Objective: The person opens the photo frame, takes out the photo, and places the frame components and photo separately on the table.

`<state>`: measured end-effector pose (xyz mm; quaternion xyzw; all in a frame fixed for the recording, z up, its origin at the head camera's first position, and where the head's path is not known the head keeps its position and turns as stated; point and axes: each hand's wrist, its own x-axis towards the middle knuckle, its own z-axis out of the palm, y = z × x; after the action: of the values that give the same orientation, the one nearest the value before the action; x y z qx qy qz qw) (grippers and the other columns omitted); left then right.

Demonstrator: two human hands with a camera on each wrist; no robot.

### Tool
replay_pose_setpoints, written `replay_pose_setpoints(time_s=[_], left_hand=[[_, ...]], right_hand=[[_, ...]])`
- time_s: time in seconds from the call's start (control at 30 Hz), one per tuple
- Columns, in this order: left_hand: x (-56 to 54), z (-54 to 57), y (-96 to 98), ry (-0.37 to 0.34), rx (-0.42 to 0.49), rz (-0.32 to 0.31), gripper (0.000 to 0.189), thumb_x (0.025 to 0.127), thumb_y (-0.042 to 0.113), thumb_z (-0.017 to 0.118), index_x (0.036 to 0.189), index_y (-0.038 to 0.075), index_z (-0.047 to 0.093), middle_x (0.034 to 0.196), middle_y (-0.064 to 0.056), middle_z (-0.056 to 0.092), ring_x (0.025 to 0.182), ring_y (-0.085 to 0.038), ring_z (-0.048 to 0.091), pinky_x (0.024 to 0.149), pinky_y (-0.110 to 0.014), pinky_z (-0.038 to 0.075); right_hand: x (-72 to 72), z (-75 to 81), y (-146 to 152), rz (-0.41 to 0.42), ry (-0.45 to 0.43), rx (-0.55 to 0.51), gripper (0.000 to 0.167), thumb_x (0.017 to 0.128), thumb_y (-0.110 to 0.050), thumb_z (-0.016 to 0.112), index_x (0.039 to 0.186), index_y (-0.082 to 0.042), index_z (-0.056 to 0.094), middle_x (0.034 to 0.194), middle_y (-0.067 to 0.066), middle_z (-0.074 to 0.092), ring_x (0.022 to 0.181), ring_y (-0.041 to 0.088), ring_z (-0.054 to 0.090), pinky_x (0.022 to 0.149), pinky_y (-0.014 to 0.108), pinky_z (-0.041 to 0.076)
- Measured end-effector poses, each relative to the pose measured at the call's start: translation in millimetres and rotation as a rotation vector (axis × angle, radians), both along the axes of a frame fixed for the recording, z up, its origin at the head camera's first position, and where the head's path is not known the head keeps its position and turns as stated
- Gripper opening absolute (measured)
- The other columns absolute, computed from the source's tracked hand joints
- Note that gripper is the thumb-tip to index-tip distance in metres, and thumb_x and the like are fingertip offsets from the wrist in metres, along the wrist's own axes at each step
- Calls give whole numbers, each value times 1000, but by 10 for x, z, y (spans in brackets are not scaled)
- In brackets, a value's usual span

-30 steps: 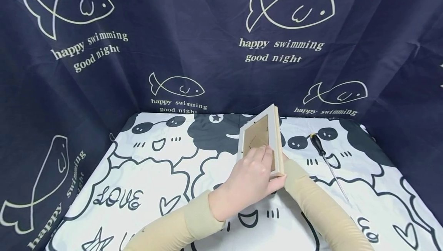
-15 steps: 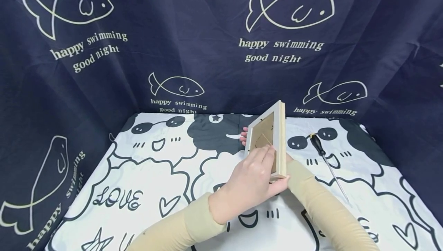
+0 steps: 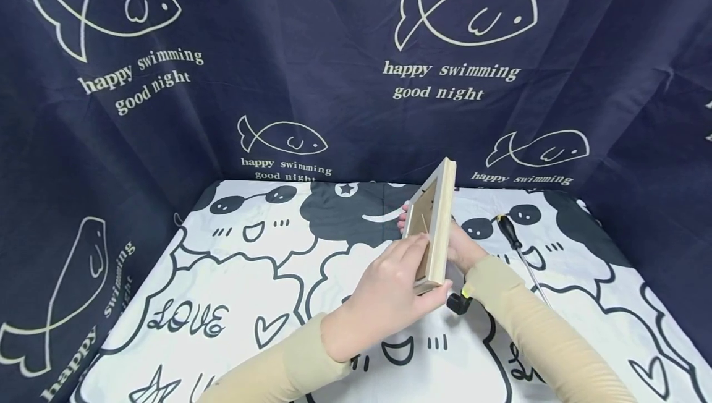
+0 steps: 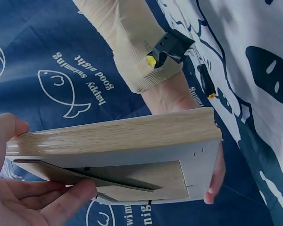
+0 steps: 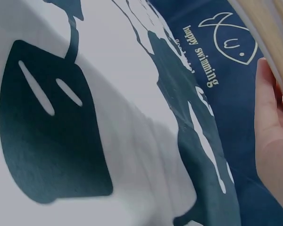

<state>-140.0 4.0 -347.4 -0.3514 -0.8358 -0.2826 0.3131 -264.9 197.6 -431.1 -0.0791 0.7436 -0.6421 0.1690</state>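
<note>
A wooden picture frame (image 3: 442,230) is held up off the table, its brown back panel turned toward my left hand (image 3: 384,285). The left thumb lies along the frame's lower edge, while the fingers are at the thin easel leg (image 4: 85,176) on the back. In the left wrist view this leg stands out at an angle from the panel. My right hand (image 3: 464,245) grips the frame from its other side, with fingertips showing past the far edge. The right wrist view catches only a corner of the frame and part of that hand. The front of the frame is hidden.
A screwdriver (image 3: 508,233) with a black handle lies on the table to the right, its shaft pointing toward the person. A black-and-white cartoon cloth (image 3: 233,285) covers the table. Behind it hangs a dark blue curtain (image 3: 345,69). A black camera mount (image 3: 458,303) sits at the right wrist.
The frame has shifted right and up and turned more edge-on. The right hand and its wrist mount have come into sight behind it. The left hand stays at the easel leg.
</note>
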Motion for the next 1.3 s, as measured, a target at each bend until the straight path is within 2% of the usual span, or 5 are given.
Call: replay_pose_setpoints(time_s=[0.2,0.33,0.63,0.9,1.3], left_hand=[[11,-4,-76,-79,83,-23,57,75,27,74,121,-2,57,118,-10,63,109,-18,59,96,-25,46],[27,-6,-138,-157,118,-27,56,75,26,74,122,0,58,119,-8,62,111,-15,57,96,-23,46],[49,-62,-254,-277,200,-38,57,75,26,74,124,2,58,113,-2,61,97,-9,59,83,-19,50],[42,-67,-338,-338,310,-86,54,73,17,76,122,0,60,104,-2,59,78,-7,57,69,-16,50],[32,-89,-502,-547,362,-45,47,75,14,74,120,3,61,97,2,60,84,-7,59,71,-20,52]], right_hand=[[-140,156,-99,-6,-174,-345,44,99,-29,49,136,-6,41,121,11,56,107,20,60,94,40,49],[-153,209,-91,-11,-223,-425,27,100,-27,46,114,-6,58,102,7,67,95,18,67,84,34,54],[-138,242,-38,-36,-269,-456,40,98,-42,43,103,-8,64,94,7,70,89,16,69,82,29,54],[-141,261,4,-33,-251,-473,34,97,-37,42,100,-12,66,95,6,69,88,16,69,79,29,55],[-140,311,44,-108,-257,-377,27,99,-29,45,108,-5,54,89,4,71,84,13,69,77,27,55]])
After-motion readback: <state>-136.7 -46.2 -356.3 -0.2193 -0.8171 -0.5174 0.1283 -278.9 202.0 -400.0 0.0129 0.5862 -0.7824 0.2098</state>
